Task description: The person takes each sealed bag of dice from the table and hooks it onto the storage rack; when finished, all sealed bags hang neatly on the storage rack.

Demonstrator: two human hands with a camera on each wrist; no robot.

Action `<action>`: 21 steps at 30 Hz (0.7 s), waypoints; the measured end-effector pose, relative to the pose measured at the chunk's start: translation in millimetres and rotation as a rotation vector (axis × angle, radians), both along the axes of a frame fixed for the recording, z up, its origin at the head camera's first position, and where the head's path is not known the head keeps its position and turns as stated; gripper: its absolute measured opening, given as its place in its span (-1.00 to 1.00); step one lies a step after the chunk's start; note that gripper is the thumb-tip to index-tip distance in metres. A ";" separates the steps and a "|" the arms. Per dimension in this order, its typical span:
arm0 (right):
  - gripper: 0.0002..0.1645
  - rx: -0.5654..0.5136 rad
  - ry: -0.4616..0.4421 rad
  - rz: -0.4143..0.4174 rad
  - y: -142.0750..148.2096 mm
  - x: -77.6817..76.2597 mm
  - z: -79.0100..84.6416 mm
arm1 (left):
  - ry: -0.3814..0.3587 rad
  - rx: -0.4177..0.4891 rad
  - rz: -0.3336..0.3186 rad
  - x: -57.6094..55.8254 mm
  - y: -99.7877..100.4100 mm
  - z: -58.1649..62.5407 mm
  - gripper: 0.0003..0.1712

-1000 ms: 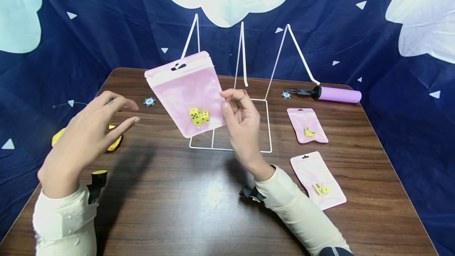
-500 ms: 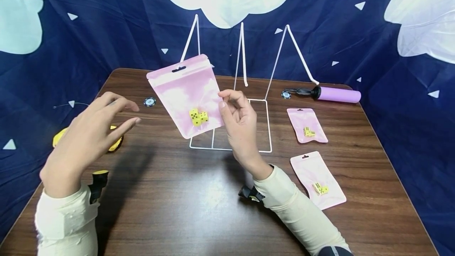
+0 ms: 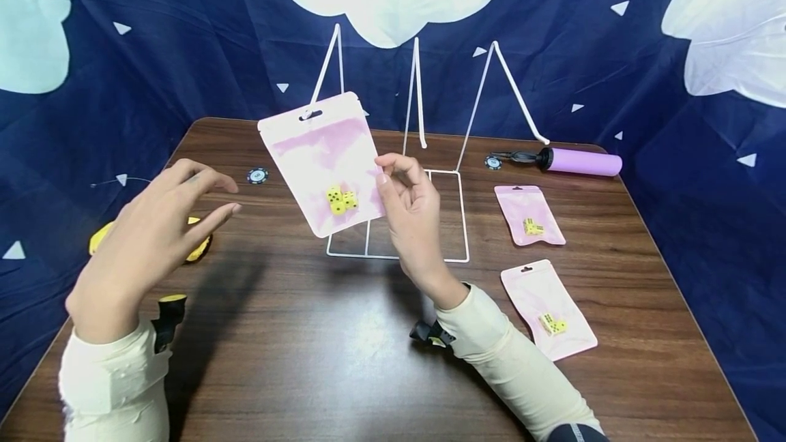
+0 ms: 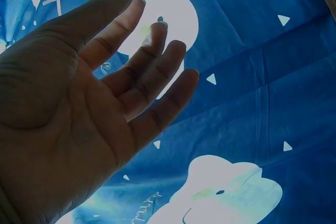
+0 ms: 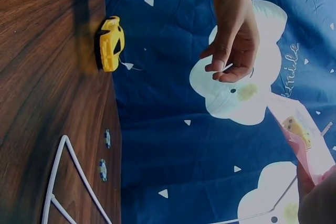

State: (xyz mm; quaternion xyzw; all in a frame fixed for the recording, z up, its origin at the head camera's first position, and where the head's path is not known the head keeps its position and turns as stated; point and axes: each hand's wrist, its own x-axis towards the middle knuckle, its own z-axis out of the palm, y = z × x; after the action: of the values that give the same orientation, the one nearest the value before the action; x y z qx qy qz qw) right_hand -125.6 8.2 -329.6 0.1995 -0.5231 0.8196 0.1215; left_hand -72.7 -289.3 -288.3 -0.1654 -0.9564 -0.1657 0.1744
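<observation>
My right hand (image 3: 417,224) pinches the right edge of a pink zip pouch (image 3: 291,162) between thumb and fingers. The pouch hangs tilted in the air, with several yellow dice (image 3: 338,209) showing through its front. Its hang hole lies at the end of the left hook (image 3: 321,77) of a white wire display rack (image 3: 463,217); I cannot tell whether the hook passes through. On the left, my left hand (image 3: 144,237) hovers with loosely bent fingers, holding nothing. The left wrist view shows its palm (image 4: 68,114) and spread fingers.
Two more pink pouches (image 3: 529,207) (image 3: 546,285) with yellow dice lie at the right. Behind them is a purple hand pump (image 3: 583,162) beside a poker chip (image 3: 493,163). Another poker chip (image 3: 258,175) lies left; a yellow toy car (image 5: 110,44) is partly hidden behind my left hand.
My right hand has shifted slightly left, and the pouch's top left corner has moved a little right. The hook's white end shows in the hang hole again. My left hand stays almost still.
</observation>
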 end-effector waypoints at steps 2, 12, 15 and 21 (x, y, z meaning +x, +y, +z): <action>-0.71 0.003 -0.004 -0.001 -0.1 -0.6 -0.8 | 0.001 -0.002 -0.001 0.1 -0.4 -0.5 -0.78; -0.74 0.050 0.033 -0.053 1.7 -8.5 -4.6 | -0.040 -0.006 0.038 2.0 -1.0 -0.5 -0.79; -0.75 0.074 0.051 -0.104 4.4 -11.3 -6.5 | -0.044 -0.006 0.036 1.6 -0.9 -0.8 -0.79; -0.74 0.091 0.071 -0.153 7.9 -14.3 -8.4 | -0.028 -0.009 0.012 -1.0 -0.6 -1.9 -0.77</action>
State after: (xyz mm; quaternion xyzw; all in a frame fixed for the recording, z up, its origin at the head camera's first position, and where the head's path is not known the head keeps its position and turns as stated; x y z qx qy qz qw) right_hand -139.8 16.1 -337.9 0.1930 -0.5690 0.7757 0.1929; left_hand -73.7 -289.9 -290.1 -0.1581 -0.9605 -0.1627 0.1611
